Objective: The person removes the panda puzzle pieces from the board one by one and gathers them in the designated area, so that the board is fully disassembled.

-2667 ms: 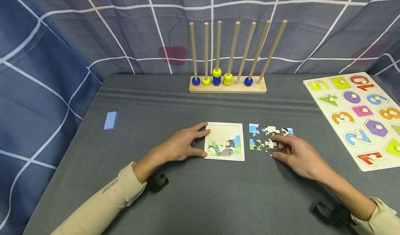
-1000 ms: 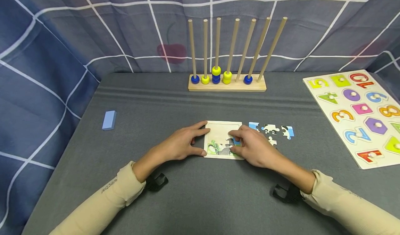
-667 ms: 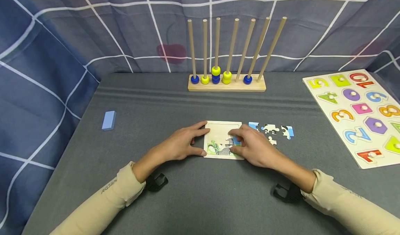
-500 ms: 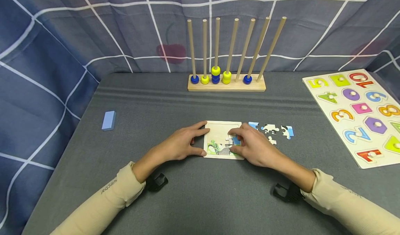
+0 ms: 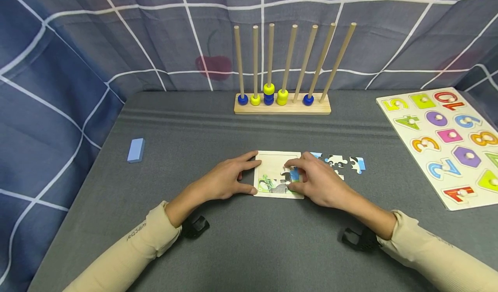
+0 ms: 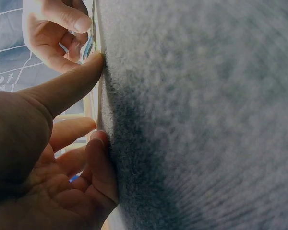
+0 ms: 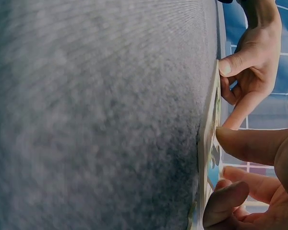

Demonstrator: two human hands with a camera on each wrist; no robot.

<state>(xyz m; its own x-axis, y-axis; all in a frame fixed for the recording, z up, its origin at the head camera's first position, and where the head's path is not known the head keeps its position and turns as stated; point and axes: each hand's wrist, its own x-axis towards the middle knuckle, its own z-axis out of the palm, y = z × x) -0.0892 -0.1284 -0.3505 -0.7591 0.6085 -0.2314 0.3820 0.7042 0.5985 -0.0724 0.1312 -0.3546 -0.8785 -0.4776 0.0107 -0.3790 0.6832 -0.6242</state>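
A small square wooden puzzle board [image 5: 272, 159] lies on the grey cloth, its lower part filled with green, grey and blue picture pieces. My left hand [image 5: 223, 179] holds its left side, fingertips at the upper corner and thumb at the lower one. Over the right half, my right hand [image 5: 320, 182] pinches a small dark-and-white puzzle piece [image 5: 285, 176] between thumb and forefinger, low against the board; fingers partly hide it. In the right wrist view, these fingertips sit right at the board's surface [image 7: 210, 139]. Just right of the board lie loose panda-patterned pieces [image 5: 336, 160], some behind the right hand.
Behind the board stands a wooden peg rack [image 5: 282, 107] with blue and yellow beads on several of its rods. A number-and-shape knob board [image 5: 439, 153] lies at the right. A blue block [image 5: 136, 150] lies on the left. A checked curtain [image 5: 167, 37] hangs behind the table.
My right hand has moved left from the loose pieces to the puzzle board, with a piece at its fingertips. Over the last second it shifts only slightly there. My left hand keeps its place.
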